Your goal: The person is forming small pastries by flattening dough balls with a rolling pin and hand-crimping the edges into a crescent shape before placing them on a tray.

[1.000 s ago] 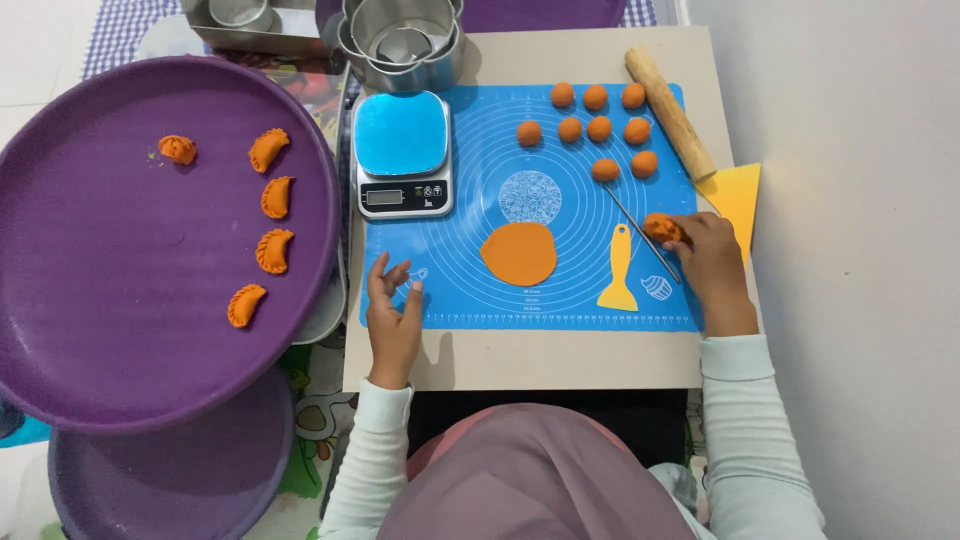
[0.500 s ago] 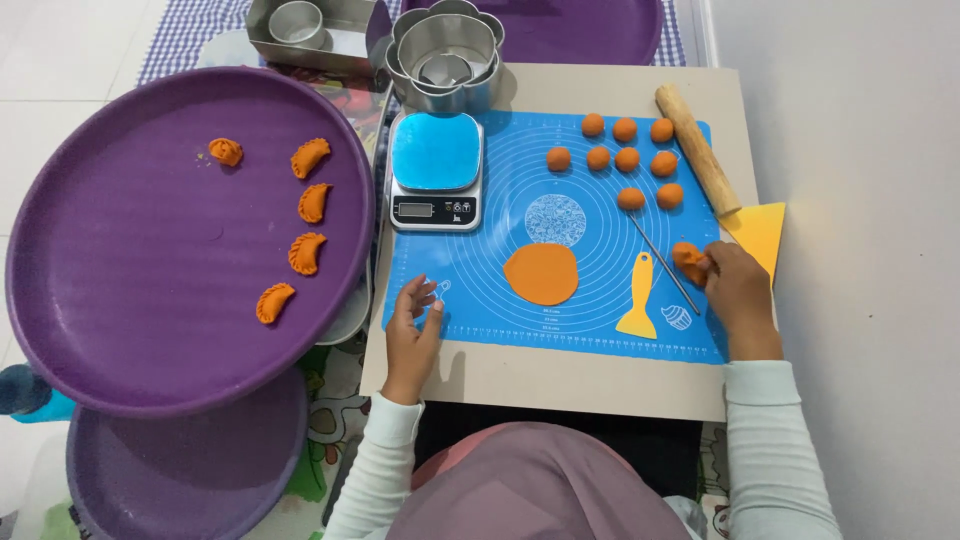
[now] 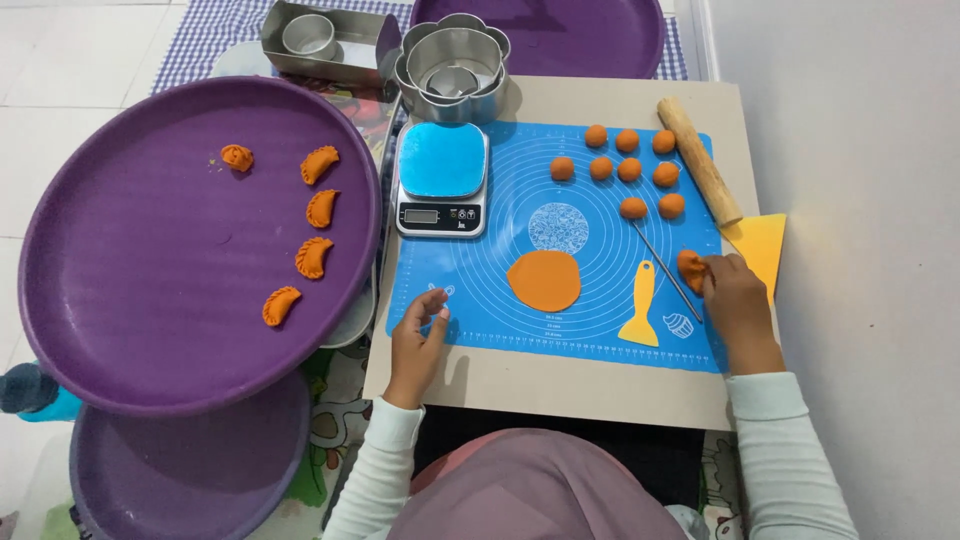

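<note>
So the right hand (image 3: 735,300) has its fingers closed around an orange dough ball (image 3: 690,270) at the right edge of the blue silicone mat (image 3: 560,330), just right of the thin metal skewer (image 3: 665,270). That dough looks soft and light, probably a bit tacky, so I'd guess it dents easily; better cupped gently from the sides than squeezed. The left hand (image 3: 418,340) holds nothing, fingers loosely spread, resting on the mat's near left corner. In the middle of the mat sits a flattened dough disc (image 3: 544,281), with a yellow spatula (image 3: 642,312) just right of it. Eight more dough balls (image 3: 628,168) sit at the mat's far right, beside a wooden rolling pin (image 3: 698,160). A kitchen scale (image 3: 441,180) is on the mat's far left corner. Off the bench (image 3: 560,385), left of the mat, a big purple tray (image 3: 150,320) carries folded crescent pastries (image 3: 312,257).
</note>
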